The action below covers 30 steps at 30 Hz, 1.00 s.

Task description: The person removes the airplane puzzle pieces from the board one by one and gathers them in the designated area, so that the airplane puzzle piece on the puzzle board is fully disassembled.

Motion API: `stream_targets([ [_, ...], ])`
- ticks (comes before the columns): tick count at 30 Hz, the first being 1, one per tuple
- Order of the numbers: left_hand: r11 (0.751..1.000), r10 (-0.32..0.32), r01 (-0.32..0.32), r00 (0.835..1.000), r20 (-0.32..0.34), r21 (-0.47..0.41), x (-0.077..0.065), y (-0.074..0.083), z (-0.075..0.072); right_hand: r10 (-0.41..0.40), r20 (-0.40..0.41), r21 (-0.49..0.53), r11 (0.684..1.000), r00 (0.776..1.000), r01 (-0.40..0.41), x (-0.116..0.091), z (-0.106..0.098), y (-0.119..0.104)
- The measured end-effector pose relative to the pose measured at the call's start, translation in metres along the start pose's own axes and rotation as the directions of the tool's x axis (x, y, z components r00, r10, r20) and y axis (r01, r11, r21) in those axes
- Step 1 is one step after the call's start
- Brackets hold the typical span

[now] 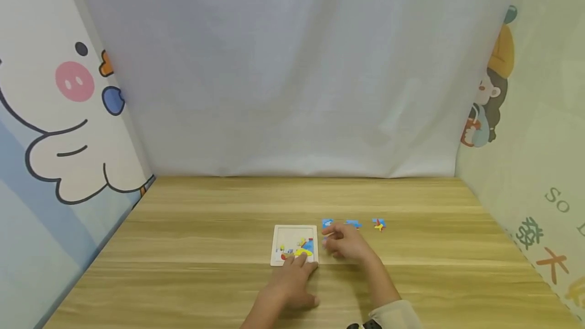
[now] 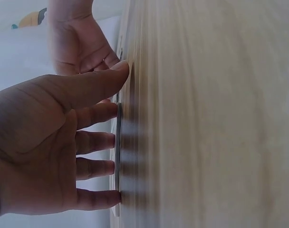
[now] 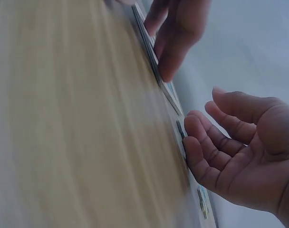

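A jigsaw puzzle board (image 1: 283,234) with a pale wooden frame lies flat on the table, its lower part filled with yellow, blue and red picture pieces. My left hand (image 1: 294,282) rests on the board's near edge with its fingers spread and fairly straight; the fingertips press along that edge in the left wrist view. Just right of the board is my right hand (image 1: 347,241), fingers loosely bent and thumb apart. In the right wrist view, its fingertips (image 3: 194,147) are right at a thin puzzle piece (image 3: 181,130) on the table, partly hidden by them.
Beyond my right hand lie a blue puzzle piece (image 1: 327,223), another blue piece (image 1: 353,223) partly covered by the hand, and a blue, red and yellow piece (image 1: 379,224). A white curtain (image 1: 292,75) hangs behind the wooden table (image 1: 205,217), with printed cloths at both sides.
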<state>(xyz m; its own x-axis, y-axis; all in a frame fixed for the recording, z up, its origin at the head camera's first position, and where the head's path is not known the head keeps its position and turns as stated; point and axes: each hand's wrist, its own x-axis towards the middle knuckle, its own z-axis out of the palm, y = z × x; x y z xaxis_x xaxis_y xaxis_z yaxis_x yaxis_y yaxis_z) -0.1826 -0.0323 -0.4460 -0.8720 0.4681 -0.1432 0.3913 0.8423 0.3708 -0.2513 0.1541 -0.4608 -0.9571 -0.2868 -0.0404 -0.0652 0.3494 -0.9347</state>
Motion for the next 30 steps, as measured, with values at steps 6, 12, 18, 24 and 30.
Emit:
stream_targets([
  [6,0.999,0.007,-0.007,1.0,-0.011,0.034,0.0,0.001,0.002,-0.064,0.054,-0.058,0.996,0.996,0.068,0.005,0.011,0.001],
  [12,0.999,0.014,-0.013,1.0,-0.016,0.044,0.001,0.003,0.002,-0.084,0.071,-0.142,0.985,0.994,0.093,0.01,0.017,0.0],
  [18,0.998,0.016,-0.015,1.0,-0.02,0.062,0.001,0.003,0.002,-0.074,0.092,-0.216,0.972,0.993,0.092,0.013,0.02,-0.003],
  [24,0.999,0.013,-0.013,1.0,-0.01,0.041,0.001,0.002,0.003,-0.021,0.085,-0.287,0.957,0.996,0.045,0.014,0.023,-0.004],
  [30,0.999,0.019,-0.018,0.999,-0.034,0.045,0.0,0.002,0.004,0.019,0.071,-0.305,0.952,0.997,0.004,0.013,0.024,-0.007],
])
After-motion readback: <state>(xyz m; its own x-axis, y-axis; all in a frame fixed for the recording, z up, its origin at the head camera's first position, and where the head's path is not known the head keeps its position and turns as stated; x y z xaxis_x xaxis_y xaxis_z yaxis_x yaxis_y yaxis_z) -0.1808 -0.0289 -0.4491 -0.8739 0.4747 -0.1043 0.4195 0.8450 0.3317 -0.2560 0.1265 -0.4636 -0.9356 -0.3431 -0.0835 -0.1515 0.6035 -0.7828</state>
